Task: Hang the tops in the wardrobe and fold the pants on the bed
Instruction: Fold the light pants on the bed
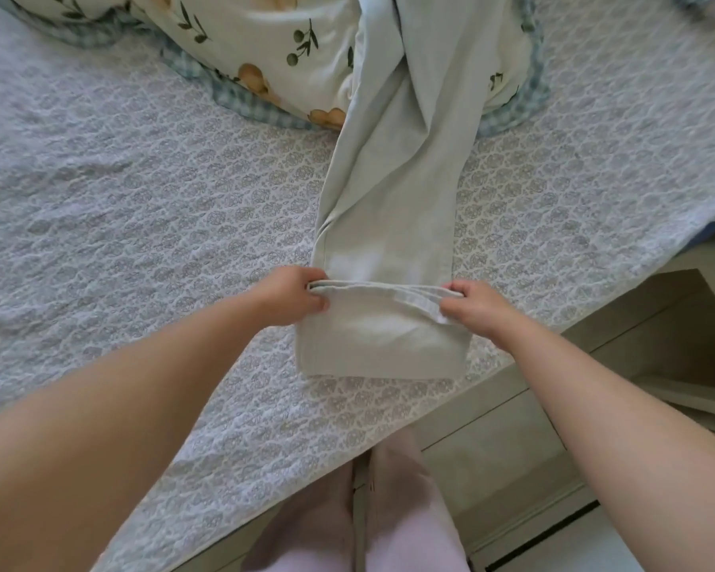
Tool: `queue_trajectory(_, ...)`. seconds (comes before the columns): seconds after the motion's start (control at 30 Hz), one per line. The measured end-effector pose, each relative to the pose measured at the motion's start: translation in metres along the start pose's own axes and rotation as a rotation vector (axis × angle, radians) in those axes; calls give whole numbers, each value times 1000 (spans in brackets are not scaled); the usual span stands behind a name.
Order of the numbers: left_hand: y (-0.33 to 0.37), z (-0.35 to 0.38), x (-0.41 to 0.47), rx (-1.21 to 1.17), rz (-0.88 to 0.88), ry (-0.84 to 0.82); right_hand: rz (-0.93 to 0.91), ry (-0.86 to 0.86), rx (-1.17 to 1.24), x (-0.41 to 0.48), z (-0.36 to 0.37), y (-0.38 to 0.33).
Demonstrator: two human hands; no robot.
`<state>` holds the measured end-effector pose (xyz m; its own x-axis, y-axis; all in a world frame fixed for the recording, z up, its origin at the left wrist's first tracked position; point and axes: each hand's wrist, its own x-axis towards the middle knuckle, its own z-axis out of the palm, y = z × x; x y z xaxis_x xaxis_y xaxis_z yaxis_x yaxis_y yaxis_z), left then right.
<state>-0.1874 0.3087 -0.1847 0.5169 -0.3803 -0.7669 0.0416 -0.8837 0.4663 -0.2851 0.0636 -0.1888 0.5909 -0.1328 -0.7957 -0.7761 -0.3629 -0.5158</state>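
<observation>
One view only, from your head, looking down. Both of your hands are on the near end of the pants [393, 192], in the lower middle of the frame. Your left hand [294, 297] pinches the left corner of a stitched edge, fingers curled over the cloth. Your right hand [471, 305] pinches the right corner the same way. The hands sit level and equally near the cloth, so neither has the advantage.

Just below them a turned-over band of the pants lies flat, its crease nearest you. The long axis runs straight away from your hands, up the frame and leaning slightly right. The far end climbs onto the printed duvet [265, 47] at the top, and the waistband is out of sight. I'd judge the next fold must travel along that axis, away from you, both corners moving together to keep the edge square.

The pants rest on a quilted bedspread [141, 200] filling the left and middle. The bed's edge cuts diagonally across the lower right, with floor [492, 460] and pale furniture [657, 324] beyond. Your legs [389, 509] show at the bottom.
</observation>
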Motion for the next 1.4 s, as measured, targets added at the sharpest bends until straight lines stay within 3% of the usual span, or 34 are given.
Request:
queue_trajectory(0.07, 4, -2, 18, -65, 16, 138, -26, 132, 111, 21, -2, -3)
queue_trajectory(0.13, 8, 3, 32, -296, -37, 332, -3, 246, 337, 39, -2, -1)
queue_trajectory(0.23, 8, 22, 37, -626, -171, 503, 108, 249, 742, 50, 3, 11)
queue_trajectory(0.33, 2, 50, 28, -542, -237, 614, 136, 282, 910, 43, 10, 24)
queue_trajectory(0.43, 1, 71, 19, -397, -254, 628, 96, 346, 667, 29, 20, 36)
queue_trajectory(0.57, 7, 74, 22, -435, -329, 655, -7, 433, 357, 20, 31, 38)
queue_trajectory(0.67, 10, 71, 29, -485, -372, 669, -87, 585, 326, 22, 33, 27)
queue_trajectory(0.8, 10, 68, 38, -455, -416, 625, -112, 495, 301, 26, 41, 22)
queue_trajectory(1.0, 10, 69, 32, -671, -127, 680, -30, 557, 469, 34, 28, 18)
queue_trajectory(1.07, 6, 64, 40, -702, -170, 619, 37, 546, 529, 38, 30, 20)
queue_trajectory(1.17, 3, 57, 49, -572, -240, 540, 70, 561, 416, 42, 34, 23)
queue_trajectory(1.3, 8, 53, 51, -317, -281, 705, 57, 678, 264, 45, 34, 22)
queue_trajectory(1.4, 10, 50, 61, -405, -351, 646, 115, 551, 313, 46, 33, 16)
